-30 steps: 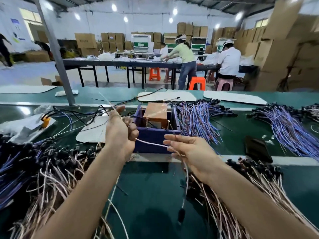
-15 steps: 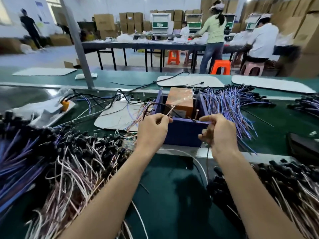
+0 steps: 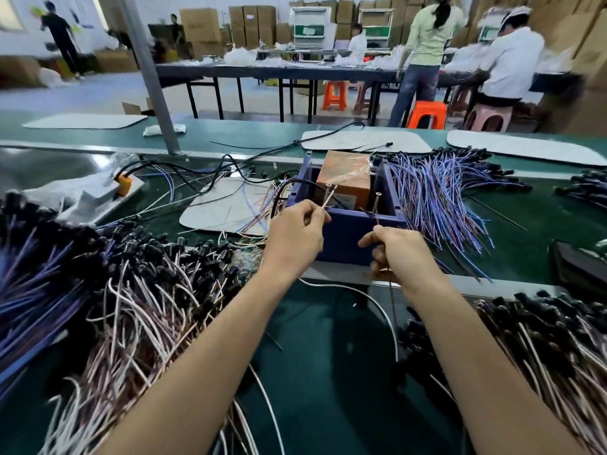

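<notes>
Fingertips of both hands are curled out of sight behind the knuckles, and it is hard to make out whether the two thin strands they hold belong to one lead. The left hand (image 3: pixel 295 239), just in front of the blue bin (image 3: pixel 345 239), pinches a pale wire (image 3: pixel 328 197) whose ring-tipped end stands up over the bin's near edge. The right hand (image 3: pixel 399 254), at the bin's near right corner, pinches a brown wire (image 3: pixel 376 208) that also rises over the bin and hangs down below the wrist. A white loop (image 3: pixel 377 303) curves across the worktop (image 3: pixel 328 372) in front of the bin; its start is hidden under the left forearm. Inside the bin sits an orange box (image 3: pixel 345 177) wrapped in clear film, filling most of it; anything beneath it is hidden. Left of the bin lies a deep heap of pinkish wires with black plugs (image 3: pixel 147 307), blurred at the frame's edge. Right of the bin a purple wire bundle (image 3: pixel 433 198) fans out, and a dark flat object (image 3: pixel 578 267) is cut off by the border. Behind the bin lie white pads (image 3: pixel 364 141).
</notes>
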Action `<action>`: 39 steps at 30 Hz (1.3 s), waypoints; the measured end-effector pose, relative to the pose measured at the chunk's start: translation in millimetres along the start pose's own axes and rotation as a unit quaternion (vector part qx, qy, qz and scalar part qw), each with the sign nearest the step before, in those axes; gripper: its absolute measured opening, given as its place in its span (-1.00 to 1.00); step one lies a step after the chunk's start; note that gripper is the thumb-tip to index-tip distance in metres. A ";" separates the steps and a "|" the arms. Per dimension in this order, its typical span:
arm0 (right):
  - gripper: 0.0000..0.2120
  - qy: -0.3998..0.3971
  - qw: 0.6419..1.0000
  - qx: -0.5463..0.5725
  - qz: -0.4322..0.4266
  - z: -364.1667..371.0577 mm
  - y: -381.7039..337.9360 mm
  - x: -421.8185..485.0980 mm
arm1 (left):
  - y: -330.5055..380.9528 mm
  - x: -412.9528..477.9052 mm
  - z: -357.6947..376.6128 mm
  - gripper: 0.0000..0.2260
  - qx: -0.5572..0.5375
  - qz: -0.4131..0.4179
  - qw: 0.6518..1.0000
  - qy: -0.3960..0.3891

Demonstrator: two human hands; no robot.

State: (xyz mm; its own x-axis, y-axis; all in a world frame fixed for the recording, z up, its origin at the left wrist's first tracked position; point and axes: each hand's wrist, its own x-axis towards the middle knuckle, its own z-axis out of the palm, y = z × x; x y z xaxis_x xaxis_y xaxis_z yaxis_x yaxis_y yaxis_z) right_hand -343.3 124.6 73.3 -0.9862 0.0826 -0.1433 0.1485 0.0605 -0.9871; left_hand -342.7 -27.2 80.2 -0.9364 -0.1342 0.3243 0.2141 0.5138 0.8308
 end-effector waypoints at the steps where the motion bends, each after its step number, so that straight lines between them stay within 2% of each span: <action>1: -0.65 -0.003 1.000 -0.001 -0.004 0.4 1.2 -0.1 | 0.4 -0.6 -0.2 -0.76 -0.003 0.000 1.000 -0.003; 10: -0.65 -0.018 1.000 0.002 -0.021 2.9 8.7 4.8 | -3.8 0.2 0.4 -0.81 0.021 -0.028 0.998 -0.054; 17: -0.66 -0.024 0.999 0.007 -0.024 2.0 9.1 7.6 | -6.2 1.8 -0.8 -0.83 0.020 -0.044 0.997 -0.053; 32: -0.67 -0.034 0.999 0.010 -0.017 3.7 9.0 8.1 | -9.6 3.3 -0.3 -0.83 0.055 -0.095 0.986 -0.125; 39: -0.67 -0.038 0.999 0.011 -0.013 2.6 9.7 8.6 | -11.9 3.6 -0.4 -0.84 0.045 -0.110 0.984 -0.133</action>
State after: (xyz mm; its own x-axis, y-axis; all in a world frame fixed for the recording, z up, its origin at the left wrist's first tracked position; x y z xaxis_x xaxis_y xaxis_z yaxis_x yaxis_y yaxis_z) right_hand -350.5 123.3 62.3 -0.9926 0.0059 -0.1216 0.1218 0.0391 -0.9918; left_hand -348.5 -34.1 71.7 -0.9995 -0.0304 0.0007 -0.0168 0.5710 0.8208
